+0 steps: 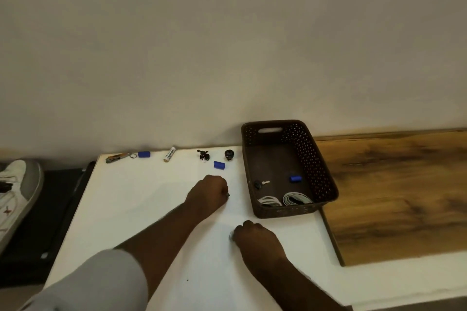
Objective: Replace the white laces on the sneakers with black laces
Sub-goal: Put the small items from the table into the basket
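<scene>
White sneaker (15, 199) lies far left of both hands.

Likely a home room: a plain painted wall (227, 45), a white bench (141, 209) with a brown plastic basket (326, 184), batteries and trinkets.

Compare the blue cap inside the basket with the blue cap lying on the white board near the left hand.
The blue cap in the basket lies on the dark floor of the brown basket; the blue cap on the white board lies in the open, tilted differently. Both look like small blue cylinders of similar size.
</scene>
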A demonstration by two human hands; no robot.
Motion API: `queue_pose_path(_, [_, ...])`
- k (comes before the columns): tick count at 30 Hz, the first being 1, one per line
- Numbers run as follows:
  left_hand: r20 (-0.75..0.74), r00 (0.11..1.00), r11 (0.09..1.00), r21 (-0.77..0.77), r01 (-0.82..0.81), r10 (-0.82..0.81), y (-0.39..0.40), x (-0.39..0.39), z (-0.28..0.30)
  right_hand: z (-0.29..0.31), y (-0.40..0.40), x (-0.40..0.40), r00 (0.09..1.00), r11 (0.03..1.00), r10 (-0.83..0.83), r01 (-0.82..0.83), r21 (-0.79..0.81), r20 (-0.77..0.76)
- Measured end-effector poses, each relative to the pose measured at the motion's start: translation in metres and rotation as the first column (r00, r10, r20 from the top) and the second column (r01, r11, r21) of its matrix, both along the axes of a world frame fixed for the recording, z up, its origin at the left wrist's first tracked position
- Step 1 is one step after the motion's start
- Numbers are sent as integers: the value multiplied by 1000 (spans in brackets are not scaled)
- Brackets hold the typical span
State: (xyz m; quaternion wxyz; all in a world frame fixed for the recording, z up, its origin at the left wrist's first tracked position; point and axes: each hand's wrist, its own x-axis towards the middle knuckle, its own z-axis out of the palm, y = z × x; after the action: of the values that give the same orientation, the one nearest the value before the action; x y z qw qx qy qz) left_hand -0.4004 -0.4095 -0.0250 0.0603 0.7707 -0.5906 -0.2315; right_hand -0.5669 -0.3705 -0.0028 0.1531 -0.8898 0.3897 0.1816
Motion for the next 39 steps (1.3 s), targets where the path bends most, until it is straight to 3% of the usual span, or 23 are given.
queue_pose_path(3, [-176, 981, 957, -261, -126, 81, 4, -7, 36, 43, -12, -36, 972, 996, -88, 90, 1, 216])
queue_pose_path(5, [-235, 972, 914, -392, -107, 13, -11, -23, 63, 72, -44, -57, 939, 982, -164, 185, -42, 302])
queue_pose_path(8, [-197, 978, 959, -284, 6, -64, -54, -60, 80, 96, -109, -68, 923, 939, -220, 289, -189, 317])
queue_pose_path(14, [30, 996, 993, 86, 78, -81, -120, -103, 55, 54, -186, -36, 948, 942, -318, 317, -110, 4])
queue_pose_path(20, [165, 979, 972, 220, 77, -115, -124, -104, 40, 29, -192, -30, 951, 957, -287, 279, -75, -119])
queue_pose_path(22, [163, 981, 982, 174, 78, -107, -118, -107, 50, 30, -191, -30, 945, 950, -312, 307, -61, -100])
queue_pose_path(24, [115, 992, 998, -4, 55, -54, -108, -105, 66, 41, -189, -30, 937, 934, -350, 348, -80, -4])
queue_pose_path(26, [22, 999, 972, -233, -35, 42, -85, -82, 80, 54, -184, -27, 929, 921, -348, 364, -142, 123])
queue_pose_path(28, [-105, 984, 924, -342, -169, 141, -61, -45, 78, 64, -176, -22, 923, 920, -297, 346, -187, 243])
queue_pose_path(31, [-85, 950, 915, -254, -314, 302, -21, 17, 50, 74, -151, 2, 908, 957, -166, 243, -161, 385])
queue_pose_path(34, [-54, 934, 919, -168, -357, 353, 4, 51, 17, 74, -127, 37, 897, 979, -131, 184, -85, 422])
queue_pose_path(39, [-67, 892, 860, -243, -449, 447, 10, 88, -13, 39, -102, 97, 954, 990, -113, 132, -48, 278])
